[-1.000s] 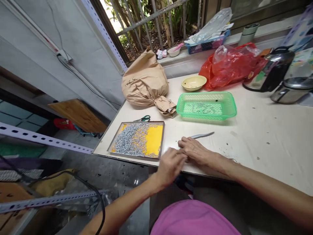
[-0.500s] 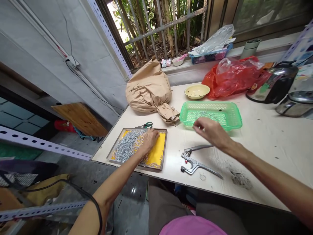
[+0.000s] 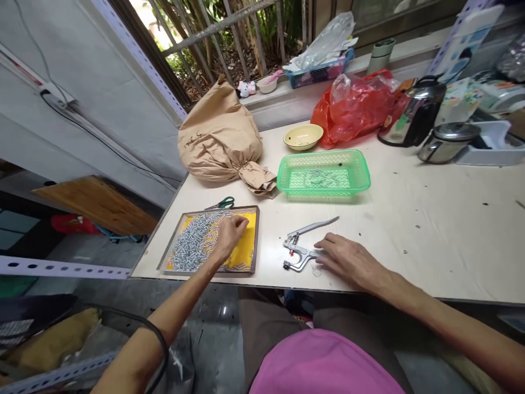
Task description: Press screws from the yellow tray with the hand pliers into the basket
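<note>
"Pale tabletop [image 3: 443, 235], barred window [image 3: 229, 38] behind. Where do the pliers [image 3: 302, 257] lie?"

"Near the front edge, right of the tray [image 3: 257, 241] of small metal pins [image 3: 192, 243]. The head points toward the tabletop's left edge, the handles splay rightward."

"Which grip is nearer?"

"The right grip [image 3: 350, 258], its fingers over the lower handle, loosely bent. I can't tell whether they close on it."

"And the left grip [image 3: 230, 232]?"

"Above the tray, fingertips together; whether they pinch a pin, I can't tell."
</note>
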{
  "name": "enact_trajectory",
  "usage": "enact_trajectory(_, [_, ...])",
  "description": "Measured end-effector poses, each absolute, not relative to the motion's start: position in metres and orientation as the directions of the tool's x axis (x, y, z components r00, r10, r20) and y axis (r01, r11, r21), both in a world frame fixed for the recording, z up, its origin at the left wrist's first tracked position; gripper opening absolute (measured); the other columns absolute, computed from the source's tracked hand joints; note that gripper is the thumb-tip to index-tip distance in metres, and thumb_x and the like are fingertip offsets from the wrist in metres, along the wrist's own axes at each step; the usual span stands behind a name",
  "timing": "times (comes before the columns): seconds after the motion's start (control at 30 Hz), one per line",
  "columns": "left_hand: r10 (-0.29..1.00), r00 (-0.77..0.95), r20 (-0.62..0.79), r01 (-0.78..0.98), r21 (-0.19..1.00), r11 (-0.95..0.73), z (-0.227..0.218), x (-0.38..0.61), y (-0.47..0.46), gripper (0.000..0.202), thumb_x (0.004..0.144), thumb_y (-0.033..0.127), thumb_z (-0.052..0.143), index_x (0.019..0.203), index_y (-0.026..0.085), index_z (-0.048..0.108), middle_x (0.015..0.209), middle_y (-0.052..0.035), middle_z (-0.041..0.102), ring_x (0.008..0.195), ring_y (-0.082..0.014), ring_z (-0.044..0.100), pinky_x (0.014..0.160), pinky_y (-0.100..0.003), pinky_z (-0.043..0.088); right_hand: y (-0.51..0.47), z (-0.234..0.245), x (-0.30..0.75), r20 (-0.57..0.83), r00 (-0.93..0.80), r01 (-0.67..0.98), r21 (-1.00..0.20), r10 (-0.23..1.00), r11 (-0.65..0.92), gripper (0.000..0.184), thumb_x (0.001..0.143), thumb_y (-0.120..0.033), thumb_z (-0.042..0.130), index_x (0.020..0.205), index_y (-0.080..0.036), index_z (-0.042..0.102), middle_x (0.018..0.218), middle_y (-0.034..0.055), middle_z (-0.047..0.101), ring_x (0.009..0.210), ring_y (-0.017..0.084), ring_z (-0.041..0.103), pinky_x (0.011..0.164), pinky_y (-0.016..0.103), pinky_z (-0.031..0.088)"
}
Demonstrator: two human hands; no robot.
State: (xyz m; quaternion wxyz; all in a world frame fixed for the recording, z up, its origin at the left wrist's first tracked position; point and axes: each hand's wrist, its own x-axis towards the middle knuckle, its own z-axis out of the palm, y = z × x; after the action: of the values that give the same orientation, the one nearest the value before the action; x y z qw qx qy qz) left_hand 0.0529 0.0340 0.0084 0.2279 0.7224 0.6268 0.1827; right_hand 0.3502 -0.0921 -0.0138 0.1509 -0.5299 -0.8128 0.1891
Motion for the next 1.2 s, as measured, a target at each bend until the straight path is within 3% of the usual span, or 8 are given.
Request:
enact_trajectory(0.1, [0.939,0.169,-0.301,0.604,0.784,0.143,0.01,0.084,-0.001,0.024,0.076,0.037,0.06,0.079,0.014,0.065,0.059,0.0001,0.059,0.049,-0.0101,0.052,0.047,-0.021,0.042,-0.103,-0.023,0.35,-0.048,-0.361,0.858,-0.408,0.931,0.312,0.019,0.093,-0.022,0.043,0.097,-0.019,0.061,0.093,0.0063,0.059,0.082,0.017,0.058,0.07,0.027,0.045])
enact_trajectory(0.27, [0.821,0.251,-0.513,0.577,0.76,0.298,-0.004,0.123,-0.033,0.024,0.074,0.037,0.064,0.073,0.013,0.064,0.046,0.0052,0.048,0.038,-0.0059,0.04,0.038,-0.018,0.033,-0.103,-0.029,0.348,-0.081,-0.328,0.898,-0.335,0.941,0.284,0.018,0.095,-0.021,0.042,0.094,-0.019,0.059,0.093,0.0054,0.06,0.084,0.017,0.058,0.067,0.025,0.04])
enact_trajectory(0.47, [0.779,0.268,-0.567,0.67,0.691,0.272,-0.016,0.125,-0.029,0.033,0.074,0.045,0.065,0.063,0.014,0.06,0.043,0.0059,0.047,0.034,-0.0055,0.039,0.037,-0.018,0.03,-0.102,-0.02,0.347,-0.142,-0.316,0.914,-0.31,0.938,0.261,0.02,0.095,-0.021,0.041,0.096,-0.017,0.06,0.094,0.006,0.061,0.083,0.017,0.058,0.066,0.026,0.037])
enact_trajectory(0.63, [0.757,0.249,-0.604,0.706,0.648,0.286,-0.017,0.124,-0.029,0.03,0.075,0.039,0.065,0.059,0.014,0.058,0.041,0.0056,0.047,0.033,-0.0062,0.04,0.037,-0.019,0.032,-0.103,-0.014,0.347,-0.176,-0.299,0.918,-0.323,0.938,0.232,0.023,0.097,-0.022,0.038,0.096,-0.017,0.06,0.095,0.0065,0.061,0.08,0.016,0.058,0.064,0.026,0.036])
enact_trajectory(0.97, [0.627,0.391,-0.674,0.725,0.645,0.242,-0.018,0.121,-0.013,0.034,0.068,0.044,0.068,0.056,0.014,0.056,0.042,0.004,0.049,0.036,-0.0066,0.042,0.039,-0.02,0.036,-0.106,-0.015,0.348,-0.156,-0.312,0.91,-0.333,0.937,0.247,0.023,0.097,-0.021,0.038,0.097,-0.017,0.06,0.094,0.0066,0.06,0.079,0.016,0.056,0.065,0.025,0.038])
enact_trajectory(1.07, [0.621,0.406,-0.671,0.735,0.643,0.213,-0.017,0.121,-0.014,0.036,0.069,0.046,0.067,0.056,0.014,0.056,0.042,0.0038,0.049,0.036,-0.0067,0.043,0.04,-0.02,0.036,-0.101,-0.018,0.352,-0.103,-0.339,0.901,-0.322,0.935,0.291,0.02,0.094,-0.028,0.046,0.101,-0.018,0.061,0.104,0.0091,0.06,0.09,0.02,0.056,0.072,0.029,0.041])
enact_trajectory(1.13, [0.622,0.404,-0.67,0.741,0.639,0.208,-0.016,0.121,-0.015,0.036,0.069,0.046,0.067,0.055,0.014,0.055,0.042,0.0039,0.049,0.035,-0.0068,0.043,0.04,-0.02,0.035,-0.094,-0.021,0.357,-0.003,-0.332,0.899,-0.303,0.943,0.316,0.033,0.089,-0.038,0.055,0.115,-0.019,0.058,0.123,0.0134,0.053,0.108,0.026,0.051,0.084,0.035,0.041])
enact_trajectory(1.2, [0.625,0.4,-0.67,0.741,0.638,0.21,-0.013,0.122,-0.016,0.036,0.07,0.045,0.066,0.055,0.014,0.054,0.041,0.0042,0.048,0.035,-0.0066,0.042,0.039,-0.02,0.034,-0.083,-0.023,0.361,0.059,-0.31,0.909,-0.275,0.949,0.314,0.061,0.08,-0.049,0.063,0.131,-0.019,0.047,0.14,0.0175,0.041,0.124,0.034,0.038,0.093,0.044,0.036])
